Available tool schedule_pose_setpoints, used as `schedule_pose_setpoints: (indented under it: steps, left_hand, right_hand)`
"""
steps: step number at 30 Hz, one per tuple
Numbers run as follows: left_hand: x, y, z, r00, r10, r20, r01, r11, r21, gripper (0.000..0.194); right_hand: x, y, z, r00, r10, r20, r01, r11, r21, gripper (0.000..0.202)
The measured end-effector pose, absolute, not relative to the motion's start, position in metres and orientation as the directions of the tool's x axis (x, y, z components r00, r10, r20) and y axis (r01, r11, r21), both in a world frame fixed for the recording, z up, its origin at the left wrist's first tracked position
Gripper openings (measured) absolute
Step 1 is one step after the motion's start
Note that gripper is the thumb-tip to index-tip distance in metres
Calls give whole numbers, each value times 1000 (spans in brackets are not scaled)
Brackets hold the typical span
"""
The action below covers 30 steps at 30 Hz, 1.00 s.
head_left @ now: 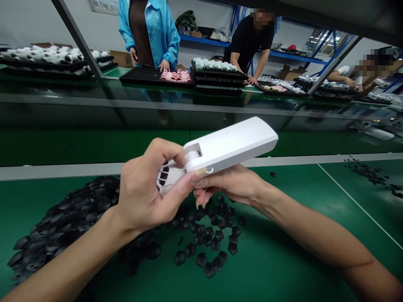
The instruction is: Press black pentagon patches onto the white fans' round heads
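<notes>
A white plastic device (233,140) with a long flat body and a rounded, dark-slotted end is held up above the green table, tilted up to the right. My left hand (147,184) is wrapped round the rounded end, its thumb along the lower side near the joint. Beneath the long body, my right hand (233,184) grips it close to the joint, with its fingers bent and partly hidden under it. Below my hands lie scattered small black five-sided pieces (201,259).
A large heap of black pieces (63,226) covers the table's left side. More small black parts (368,171) lie at the right. Beyond a raised ledge, people stand by black trays (141,77) and stacked trays of pale green parts (217,79). Metal posts (78,37) rise at both sides.
</notes>
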<state>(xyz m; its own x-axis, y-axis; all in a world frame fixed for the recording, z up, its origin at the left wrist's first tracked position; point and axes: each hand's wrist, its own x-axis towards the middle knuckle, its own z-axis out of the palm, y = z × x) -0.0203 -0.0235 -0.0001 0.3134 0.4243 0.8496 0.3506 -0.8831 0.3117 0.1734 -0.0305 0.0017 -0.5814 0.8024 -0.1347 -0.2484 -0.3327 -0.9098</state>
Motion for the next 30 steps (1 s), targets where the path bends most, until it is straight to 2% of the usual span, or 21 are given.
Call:
schedule_pose_setpoints:
  steps: [3, 5, 10, 12, 14, 16, 18, 20, 21, 23, 25, 27, 28, 29, 30]
  left_hand:
    - [-19, -24, 5, 330, 372, 868, 302, -912, 276, 17]
    - [-19, -26, 7, 320, 388, 864, 308, -905, 292, 18]
    - [-18, -34, 8, 274, 502, 820, 267, -859, 437, 14]
    - [-18, -33, 9, 257, 536, 804, 266, -839, 474, 13]
    - [-20, -30, 8, 215, 577, 788, 278, -810, 517, 13]
    - [-23, -24, 8, 176, 621, 764, 320, -770, 552, 20]
    - [-26, -18, 7, 170, 637, 752, 377, -747, 547, 32]
    - [-26, -15, 7, 163, 662, 732, 354, -732, 583, 38]
    - [-24, -14, 7, 133, 702, 700, 300, -701, 647, 37]
    - [-18, -13, 8, 63, 848, 526, 112, -529, 841, 32]
    - [-10, -11, 9, 107, 977, 187, -119, -174, 977, 29]
    - [-4, -6, 12, 228, 962, -149, -253, 207, 945, 30]
    - [-3, -3, 14, 248, 936, -250, -294, 319, 901, 30]
    - [-4, 0, 15, 223, 929, -296, -327, 358, 875, 29]
    - [-6, 4, 17, 150, 945, -291, -362, 327, 873, 28]
  right_hand:
    - [176, -32, 5, -615, 775, -144, -188, -321, -928, 43]
    - [175, -36, 6, -610, 784, -112, -167, -265, -950, 43]
    - [165, -47, -3, -388, 905, 177, -223, 95, -970, 50]
    - [164, -47, -7, -326, 902, 283, -169, 239, -956, 46]
    - [168, -42, -5, -309, 894, 325, -84, 314, -946, 43]
    - [177, -36, 3, -340, 890, 304, -58, 303, -951, 49]
    - [186, -31, 14, -392, 882, 261, -110, 236, -965, 53]
    - [191, -31, 22, -382, 895, 232, -149, 188, -971, 48]
    - [191, -32, 24, -349, 908, 234, -135, 198, -971, 45]
    - [188, -36, 23, -242, 918, 315, -38, 316, -948, 39]
    - [183, -41, 17, -201, 831, 520, 85, 543, -835, 39]
    - [180, -45, 11, -337, 702, 628, 227, 708, -669, 47]
    - [179, -46, 9, -430, 676, 598, 307, 733, -607, 53]
    - [180, -46, 7, -497, 693, 522, 405, 718, -567, 59]
    - [181, -45, 7, -522, 743, 418, 520, 666, -535, 62]
